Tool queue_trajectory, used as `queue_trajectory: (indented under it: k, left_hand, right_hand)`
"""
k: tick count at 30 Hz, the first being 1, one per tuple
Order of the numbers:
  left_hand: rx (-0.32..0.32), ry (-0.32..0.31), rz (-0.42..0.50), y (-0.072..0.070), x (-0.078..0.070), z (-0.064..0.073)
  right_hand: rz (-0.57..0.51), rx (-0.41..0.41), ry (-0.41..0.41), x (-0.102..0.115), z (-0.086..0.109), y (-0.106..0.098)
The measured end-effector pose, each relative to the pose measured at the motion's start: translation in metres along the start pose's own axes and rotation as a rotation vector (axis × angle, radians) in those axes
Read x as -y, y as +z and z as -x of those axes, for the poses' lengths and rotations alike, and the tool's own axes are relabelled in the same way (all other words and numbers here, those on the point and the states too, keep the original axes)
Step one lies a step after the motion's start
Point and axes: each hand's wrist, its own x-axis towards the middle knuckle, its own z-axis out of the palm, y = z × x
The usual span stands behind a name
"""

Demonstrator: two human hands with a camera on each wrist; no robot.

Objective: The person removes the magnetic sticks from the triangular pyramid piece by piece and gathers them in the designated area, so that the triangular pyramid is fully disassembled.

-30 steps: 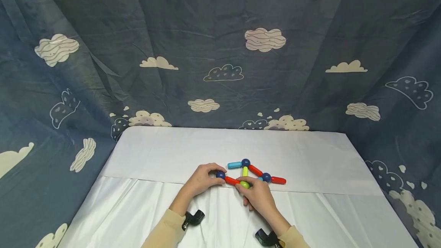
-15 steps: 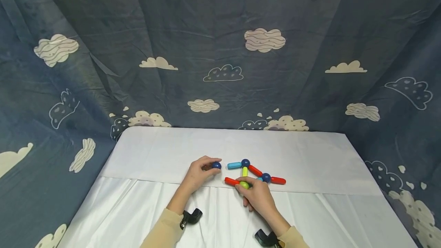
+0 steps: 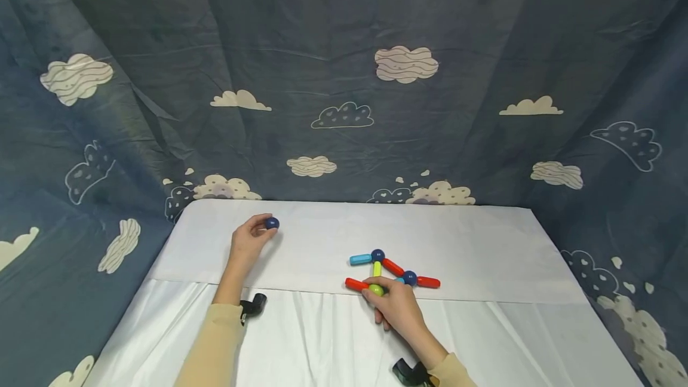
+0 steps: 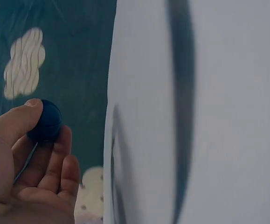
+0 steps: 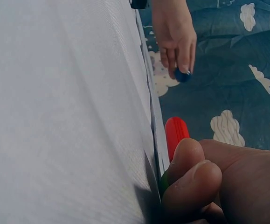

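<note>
My left hand point(image 3: 248, 242) pinches a dark blue ball point(image 3: 272, 223) between thumb and fingertips, above the white table at its far left. In the left wrist view the same ball point(image 4: 50, 121) sits against the thumb, with nothing attached to it. My right hand point(image 3: 399, 310) grips the lime green ball point(image 3: 375, 289) of a figure of joined sticks and balls. From that ball a red stick point(image 3: 356, 284) points left and a lime stick point(image 3: 377, 269) runs up to a blue ball point(image 3: 378, 255). My right fingers hide part of the figure.
A light blue stick point(image 3: 361, 260) juts left from the figure's top ball. A slanting red stick point(image 3: 393, 267) leads to another blue ball point(image 3: 409, 278), with one more red stick point(image 3: 428, 282) beyond. Behind the white-covered table point(image 3: 484, 243) hangs a dark cloud-patterned cloth point(image 3: 301, 46).
My left hand has pulled the blue ball off the end of the red stick and carried it far to the left and back. My right hand stays on the green ball.
</note>
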Motion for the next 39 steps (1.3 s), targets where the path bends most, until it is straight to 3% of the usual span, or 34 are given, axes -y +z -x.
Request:
queue_trajectory:
  k: [5,11,17,31,35,39]
  left_hand:
    - [-0.03,-0.028,-0.04,-0.029,0.018,-0.011]
    - [-0.032,-0.045,-0.097,-0.046,0.035,-0.013]
    - [-0.01,-0.063,-0.173,-0.047,0.044,-0.012]
    - [-0.028,-0.06,-0.158,-0.041,0.04,-0.011]
    - [-0.106,0.04,-0.098,-0.039,0.031,-0.008]
    - [-0.124,0.232,-0.075,-0.03,0.002,0.004]
  right_hand:
    - [-0.009,0.015,-0.01,0.001,0.0,0.002]
    - [0.002,0.017,-0.008,0.001,0.001,0.004]
    - [0.01,0.014,-0.006,0.001,0.002,0.003]
    - [0.026,-0.002,-0.006,0.001,0.002,0.0]
    - [0.026,0.0,0.001,0.0,0.002,0.0]
    - [0.021,0.003,0.002,0.0,0.002,-0.001]
